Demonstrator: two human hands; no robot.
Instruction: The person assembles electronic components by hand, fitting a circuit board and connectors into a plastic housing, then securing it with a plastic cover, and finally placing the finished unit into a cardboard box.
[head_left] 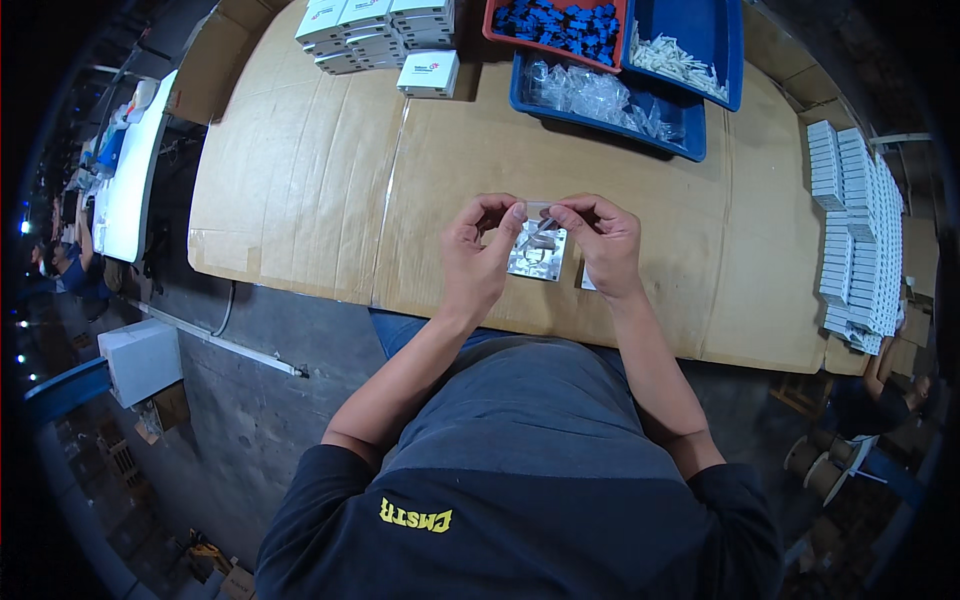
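Observation:
Near the table's front edge, my left hand [478, 252] and my right hand [610, 245] face each other, each in a pinch of thumb and fingers. Stretched between them is the top edge of a small clear plastic bag [538, 209]. Just below the fingertips shows a shiny silver flat piece [535, 262] with a ring-like grey outline on it. Whether it lies inside the bag or on the table behind it, I cannot tell. Beside my right wrist a bit of a white flat item [588, 282] peeks out, mostly hidden by the hand.
Cardboard covers the table [300, 190]. Stacked white boxes [365, 30] stand far left, with a single white box [428, 74] in front. At the back are a red tray [490, 25] of blue parts, a blue tray [735, 60] of white pieces and another blue tray [600, 128] of clear bags. Many small boxes [860, 230] line the right edge.

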